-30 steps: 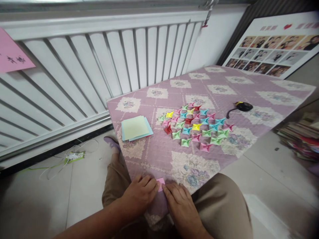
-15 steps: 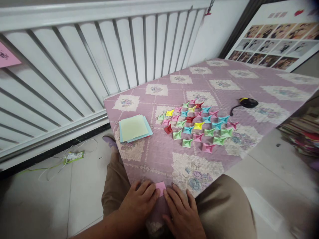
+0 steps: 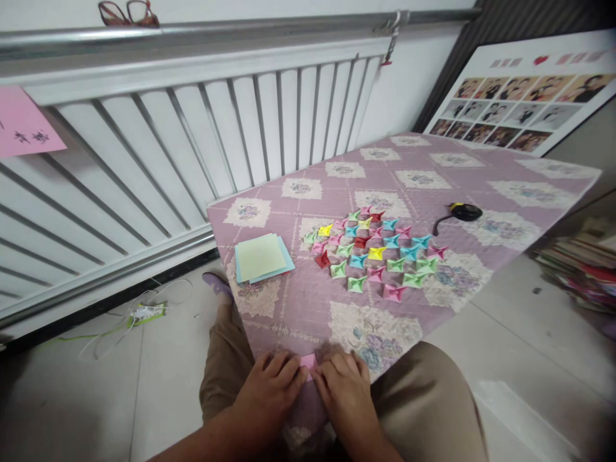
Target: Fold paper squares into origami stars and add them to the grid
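A small piece of pink paper (image 3: 308, 363) lies at the near corner of the table between my two hands, partly covered by fingers. My left hand (image 3: 275, 385) grips its left side, fingers bent and thumb alongside. On the right side, my right hand (image 3: 342, 385) has its fingers drawn together and pressed on the paper. Beyond them stand several small folded paper shapes (image 3: 376, 253) in pink, green, blue, yellow and red, set in slanting rows. To the left is a stack of square paper sheets (image 3: 262, 256), pale yellow on top with blue beneath.
A flowered purple cloth (image 3: 298, 314) covers the table. A black object with a short cord (image 3: 466, 212) lies at the right. White radiator bars (image 3: 192, 154) run behind the left edge. A power strip (image 3: 148, 313) with cables sits on the floor.
My right hand's fingers have come closer together and moved in onto the pink paper. My left hand stays nearly in place. The view has tilted up slightly.
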Motion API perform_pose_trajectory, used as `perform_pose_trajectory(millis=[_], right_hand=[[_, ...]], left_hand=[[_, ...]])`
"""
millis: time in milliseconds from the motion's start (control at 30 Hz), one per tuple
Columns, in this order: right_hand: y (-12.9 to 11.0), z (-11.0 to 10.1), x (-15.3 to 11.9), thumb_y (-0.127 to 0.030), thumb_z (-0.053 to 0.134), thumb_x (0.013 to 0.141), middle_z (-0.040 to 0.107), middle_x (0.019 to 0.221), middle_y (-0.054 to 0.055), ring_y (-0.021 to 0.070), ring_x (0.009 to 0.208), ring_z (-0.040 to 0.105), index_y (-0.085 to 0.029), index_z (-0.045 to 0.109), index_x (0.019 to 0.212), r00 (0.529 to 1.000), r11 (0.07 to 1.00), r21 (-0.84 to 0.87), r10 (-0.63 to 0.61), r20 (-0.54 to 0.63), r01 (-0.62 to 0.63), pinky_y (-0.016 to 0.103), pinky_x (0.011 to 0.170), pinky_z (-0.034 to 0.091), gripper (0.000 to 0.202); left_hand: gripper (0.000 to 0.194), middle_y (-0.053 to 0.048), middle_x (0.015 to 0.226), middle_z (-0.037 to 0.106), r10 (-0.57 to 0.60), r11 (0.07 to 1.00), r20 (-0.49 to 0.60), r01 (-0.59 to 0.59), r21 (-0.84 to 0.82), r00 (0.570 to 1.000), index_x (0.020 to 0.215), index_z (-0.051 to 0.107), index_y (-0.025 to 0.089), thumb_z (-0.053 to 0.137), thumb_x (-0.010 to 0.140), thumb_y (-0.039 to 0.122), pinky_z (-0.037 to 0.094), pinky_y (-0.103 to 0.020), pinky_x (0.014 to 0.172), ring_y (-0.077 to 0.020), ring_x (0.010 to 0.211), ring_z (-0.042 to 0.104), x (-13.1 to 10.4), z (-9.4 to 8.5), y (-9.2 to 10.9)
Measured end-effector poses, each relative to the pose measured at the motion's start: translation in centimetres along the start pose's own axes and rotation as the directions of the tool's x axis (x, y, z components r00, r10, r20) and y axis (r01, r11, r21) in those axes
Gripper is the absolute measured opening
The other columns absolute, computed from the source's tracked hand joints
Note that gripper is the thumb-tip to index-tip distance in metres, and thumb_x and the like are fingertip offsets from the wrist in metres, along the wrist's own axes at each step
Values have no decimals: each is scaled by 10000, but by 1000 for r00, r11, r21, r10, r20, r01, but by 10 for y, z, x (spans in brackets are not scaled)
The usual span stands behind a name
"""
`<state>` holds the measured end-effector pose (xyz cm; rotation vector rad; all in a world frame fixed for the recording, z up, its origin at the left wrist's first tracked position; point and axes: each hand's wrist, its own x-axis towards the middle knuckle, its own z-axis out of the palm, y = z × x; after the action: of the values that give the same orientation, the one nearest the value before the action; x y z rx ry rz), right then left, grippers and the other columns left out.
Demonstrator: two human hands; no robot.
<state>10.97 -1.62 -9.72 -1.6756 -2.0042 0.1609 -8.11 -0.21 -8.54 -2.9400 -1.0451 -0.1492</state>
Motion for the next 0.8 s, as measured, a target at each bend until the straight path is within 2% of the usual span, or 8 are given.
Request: perform_pose_trajectory(millis=[100,200,267,400,500,600,800], right_hand=[[-1,-5,8,-231,548,855,594,731,10,210,773,540,-232,575,687,1000,999,-32,31,3,-31,421,815,368,171],[1,-10,10,-283,581,836,600,787,25,226,792,541,-242,600,803,999,996,-81,25,-36,-28,396,752,380,56],[3,-11,11,-314,584,832,607,829,38,234,804,544,-251,606,874,998,994,-110,7,-64,-14,393,739,384,80],[5,-12,14,-287,622,794,611,869,41,250,858,547,-263,604,867,999,996,-90,25,-23,-27,429,777,384,79],[4,-11,14,-253,664,755,614,895,33,262,900,549,-269,607,865,997,996,-47,74,37,-73,475,823,374,125],[3,-10,12,-241,671,745,619,936,37,268,933,551,-273,613,878,994,995,-8,98,41,-97,497,848,369,148],[6,-2,8,-218,645,752,615,1054,62,286,1023,544,-277,620,1004,994,994,7,108,22,-108,555,900,340,260]], left_hand=[[397,-78,1277,527,-16,1000,44,17,-7,999,1329,432,227,438,949,342,354,-386,928,-240,1176,423,0,-2,-1],[378,-60,1257,535,-58,996,99,64,-55,993,1309,447,264,473,935,316,379,-366,902,-231,1159,434,5,-3,-1],[315,-48,1177,571,-118,985,139,133,-109,983,1233,509,260,499,919,283,402,-349,867,-220,1084,477,13,-3,-1],[132,-48,961,606,-270,934,207,308,-180,940,964,607,192,496,906,235,432,-342,812,-206,917,536,37,-5,0],[113,-54,975,596,-371,882,270,429,-197,888,954,585,187,518,882,242,442,-348,787,-219,920,548,52,-11,-1],[108,-57,962,610,-372,865,335,455,-214,866,937,573,182,547,848,237,443,-341,763,-230,918,565,60,-17,-5],[146,-61,934,632,-327,866,361,430,-254,873,907,573,176,601,780,241,434,-321,741,-224,856,589,66,-22,-12]])
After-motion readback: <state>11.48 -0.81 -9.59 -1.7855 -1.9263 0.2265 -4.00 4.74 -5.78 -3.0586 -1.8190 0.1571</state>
